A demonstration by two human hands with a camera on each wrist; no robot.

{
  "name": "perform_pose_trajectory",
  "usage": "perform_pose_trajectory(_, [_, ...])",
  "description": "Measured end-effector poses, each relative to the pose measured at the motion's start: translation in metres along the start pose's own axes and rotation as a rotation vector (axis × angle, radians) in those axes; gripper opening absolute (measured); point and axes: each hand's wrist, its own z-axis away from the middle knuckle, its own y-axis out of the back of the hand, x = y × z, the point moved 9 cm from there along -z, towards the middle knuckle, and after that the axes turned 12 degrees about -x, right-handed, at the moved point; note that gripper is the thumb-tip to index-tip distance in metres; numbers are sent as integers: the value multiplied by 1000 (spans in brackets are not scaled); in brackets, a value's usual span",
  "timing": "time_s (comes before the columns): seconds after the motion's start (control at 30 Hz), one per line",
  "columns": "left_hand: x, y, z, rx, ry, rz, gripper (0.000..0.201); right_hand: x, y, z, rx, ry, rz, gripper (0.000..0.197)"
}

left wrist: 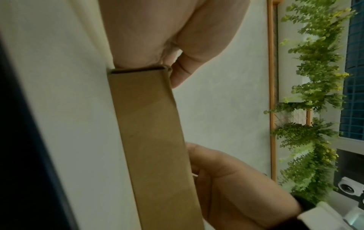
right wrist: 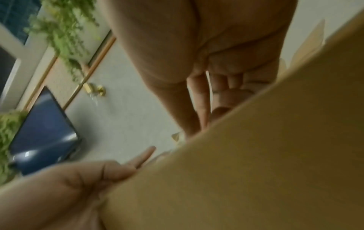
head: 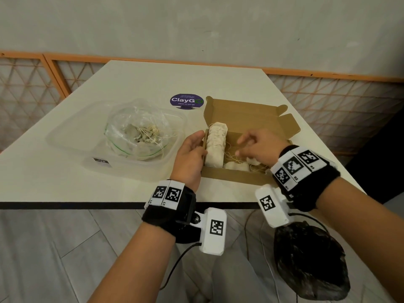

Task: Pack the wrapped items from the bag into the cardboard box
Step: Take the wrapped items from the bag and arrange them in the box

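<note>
An open cardboard box [head: 231, 177] sits on the table with its lid [head: 244, 114] folded back. A row of pale wrapped items [head: 216, 145] stands along its left wall, and a few more lie with loose strings at its front. My left hand [head: 192, 149] grips that left wall [left wrist: 153, 140], thumb [left wrist: 181, 74] over the rim. My right hand [head: 255, 145] hovers inside the box, fingers [right wrist: 201, 101] relaxed and pointing down, holding nothing I can see. A clear plastic bag [head: 137, 132] with more wrapped items lies to the left.
The bag rests in a clear plastic container [head: 65, 136]. A purple round sticker [head: 186, 101] lies behind the box. The table's front edge [head: 87, 205] runs just under my wrists. A dark plastic bag [head: 310, 259] hangs below at the right.
</note>
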Motion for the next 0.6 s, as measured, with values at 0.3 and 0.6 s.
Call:
perform_pose_trajectory(0.3, [13,-12,1,-40,-89,-272,45,33,4,3,-82,-131,144,15])
perform_pose_trajectory(0.6, [58,-62,-1,-145,-237,-483,19,29,54,14,-27,89,-630,10])
